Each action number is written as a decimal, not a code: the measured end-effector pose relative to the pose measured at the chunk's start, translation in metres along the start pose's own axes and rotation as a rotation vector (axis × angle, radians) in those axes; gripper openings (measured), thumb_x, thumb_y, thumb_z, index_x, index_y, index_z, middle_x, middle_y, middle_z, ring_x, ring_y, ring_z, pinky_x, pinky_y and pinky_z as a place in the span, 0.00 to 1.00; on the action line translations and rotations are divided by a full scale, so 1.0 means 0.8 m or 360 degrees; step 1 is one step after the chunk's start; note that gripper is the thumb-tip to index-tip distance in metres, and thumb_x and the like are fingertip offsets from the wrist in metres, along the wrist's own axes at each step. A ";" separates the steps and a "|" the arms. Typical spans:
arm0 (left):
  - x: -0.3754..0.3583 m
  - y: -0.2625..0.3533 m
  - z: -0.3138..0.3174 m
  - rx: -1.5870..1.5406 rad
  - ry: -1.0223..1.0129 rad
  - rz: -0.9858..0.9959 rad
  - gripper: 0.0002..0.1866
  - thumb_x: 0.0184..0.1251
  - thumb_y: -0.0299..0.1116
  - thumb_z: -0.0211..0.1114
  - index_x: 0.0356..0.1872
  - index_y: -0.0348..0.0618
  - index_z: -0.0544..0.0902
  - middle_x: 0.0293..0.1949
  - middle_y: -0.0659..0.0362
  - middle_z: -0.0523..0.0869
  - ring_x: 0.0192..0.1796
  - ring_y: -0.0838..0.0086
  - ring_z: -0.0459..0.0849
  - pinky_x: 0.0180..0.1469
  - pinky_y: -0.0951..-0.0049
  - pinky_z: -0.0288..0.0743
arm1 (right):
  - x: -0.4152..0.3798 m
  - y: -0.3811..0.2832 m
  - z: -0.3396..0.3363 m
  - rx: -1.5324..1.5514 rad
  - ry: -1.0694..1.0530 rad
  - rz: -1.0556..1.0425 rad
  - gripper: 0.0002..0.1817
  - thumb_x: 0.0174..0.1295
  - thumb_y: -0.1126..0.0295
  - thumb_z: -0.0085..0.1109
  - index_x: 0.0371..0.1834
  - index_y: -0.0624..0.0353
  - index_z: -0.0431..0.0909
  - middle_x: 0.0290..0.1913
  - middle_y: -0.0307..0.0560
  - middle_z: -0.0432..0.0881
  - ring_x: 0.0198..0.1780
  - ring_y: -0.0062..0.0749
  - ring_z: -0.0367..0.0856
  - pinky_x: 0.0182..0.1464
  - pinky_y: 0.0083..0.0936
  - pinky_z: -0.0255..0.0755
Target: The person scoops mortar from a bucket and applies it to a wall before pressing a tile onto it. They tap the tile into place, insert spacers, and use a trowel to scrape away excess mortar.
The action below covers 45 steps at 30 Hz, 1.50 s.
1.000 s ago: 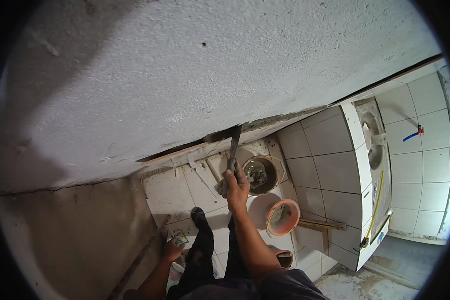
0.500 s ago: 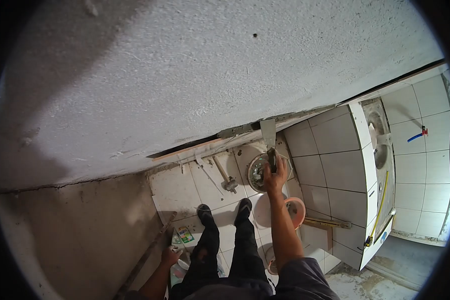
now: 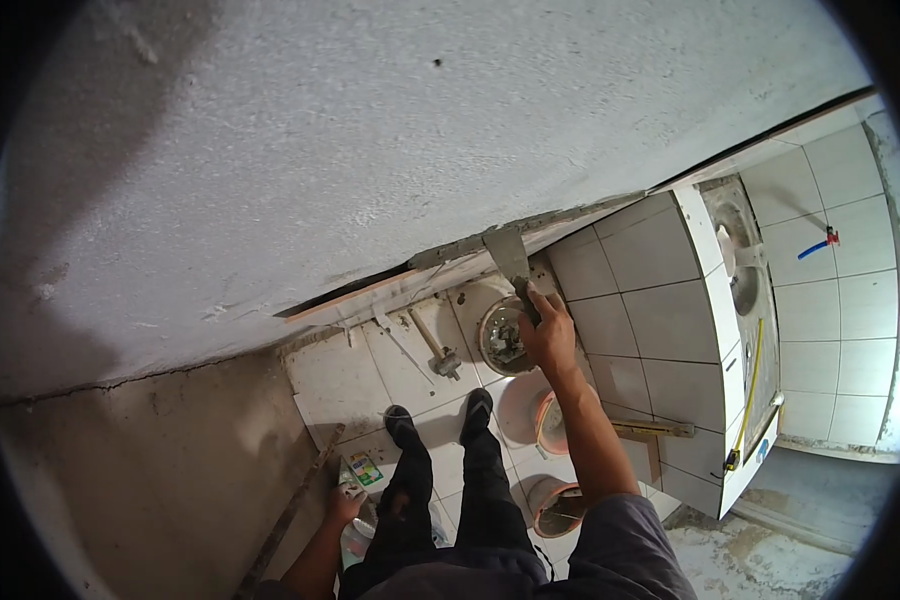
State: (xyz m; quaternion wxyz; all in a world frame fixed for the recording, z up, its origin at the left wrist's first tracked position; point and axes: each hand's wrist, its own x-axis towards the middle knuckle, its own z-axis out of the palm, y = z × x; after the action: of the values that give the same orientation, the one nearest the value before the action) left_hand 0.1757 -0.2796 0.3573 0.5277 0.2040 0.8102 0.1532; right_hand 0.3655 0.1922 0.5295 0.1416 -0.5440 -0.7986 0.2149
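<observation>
In the head view, my right grip [image 3: 550, 332] is wrapped round the handle of a putty knife [image 3: 508, 258], its blade at the mortar-packed gap [image 3: 452, 252] below the rough wall [image 3: 470, 130]. Lower down, a bucket [image 3: 483, 347] stands right of a hammer [image 3: 447, 364]. My left grip [image 3: 344, 505], near left, is beside a green packet [image 3: 366, 468]; I can't tell whether it's spread or pinching.

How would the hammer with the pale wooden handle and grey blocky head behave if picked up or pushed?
The pale-handled, grey-headed hammer would probably feel head-heavy, its bulk being at one end. Its straight, apparently wooden handle should stay stiff. If pushed across the white floor tiles, the blocky head would likely resist rolling.
</observation>
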 end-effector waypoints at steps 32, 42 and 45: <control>-0.022 -0.028 -0.007 -0.0034 0.0075 -0.0044 0.22 0.50 0.41 0.70 0.41 0.35 0.80 0.35 0.49 0.84 0.37 0.65 0.84 0.40 0.68 0.76 | 0.014 0.051 0.000 0.1702 0.0425 0.0900 0.16 0.63 0.64 0.50 0.51 0.60 0.73 0.26 0.40 0.75 0.20 0.23 0.73 0.16 0.19 0.66; -0.029 -0.019 -0.007 0.0205 -0.0034 -0.0149 0.23 0.51 0.43 0.69 0.43 0.37 0.79 0.34 0.48 0.83 0.37 0.61 0.83 0.41 0.65 0.75 | -0.014 -0.001 0.054 0.1730 0.0227 0.0907 0.20 0.62 0.64 0.52 0.55 0.62 0.71 0.29 0.40 0.76 0.22 0.20 0.72 0.19 0.19 0.67; -0.026 -0.007 -0.011 0.0210 -0.0012 -0.0085 0.23 0.51 0.44 0.69 0.42 0.36 0.79 0.35 0.47 0.83 0.38 0.61 0.83 0.41 0.65 0.75 | -0.065 -0.031 0.104 0.1756 -0.0007 0.0871 0.18 0.62 0.68 0.52 0.54 0.64 0.73 0.34 0.42 0.78 0.28 0.20 0.74 0.29 0.16 0.69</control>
State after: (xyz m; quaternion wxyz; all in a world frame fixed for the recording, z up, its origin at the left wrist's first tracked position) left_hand 0.1744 -0.2953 0.3745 0.5200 0.2173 0.8217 0.0845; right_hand 0.3260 0.1205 0.4702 0.3402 -0.5754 -0.4014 0.6262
